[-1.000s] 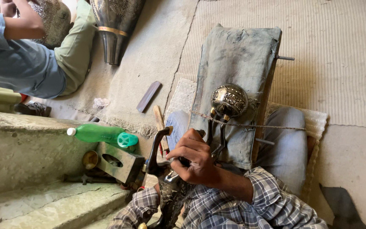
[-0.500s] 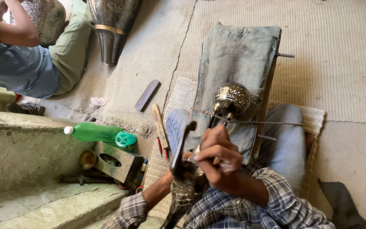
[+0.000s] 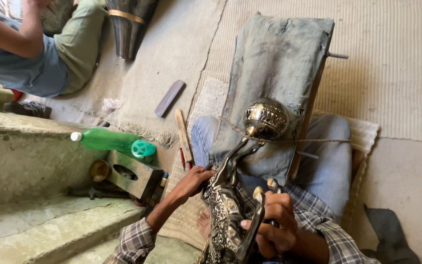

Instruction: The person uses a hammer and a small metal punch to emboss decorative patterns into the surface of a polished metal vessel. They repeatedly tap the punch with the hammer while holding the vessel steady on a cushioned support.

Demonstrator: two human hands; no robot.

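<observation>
Two hands are gripping the engraved metal vessel (image 3: 230, 205): left hand (image 3: 191, 181) clasping its side, right hand (image 3: 272, 225) closed around its curved handle (image 3: 255, 220).

Woven floor mat (image 3: 396, 58), on which are laid a flat dark bar (image 3: 169, 98), a wooden stick (image 3: 183, 135), and a dark metal vase (image 3: 125, 27).

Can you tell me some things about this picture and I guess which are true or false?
1. The right hand grips the shiny engraved metal piece. True.
2. The green bottle stands upright. False: it lies on its side on the stone step.
3. The ornate metal ball rests on grey cloth. True.
4. The left hand holds the green bottle. False: it touches the metal piece, away from the bottle.
</observation>
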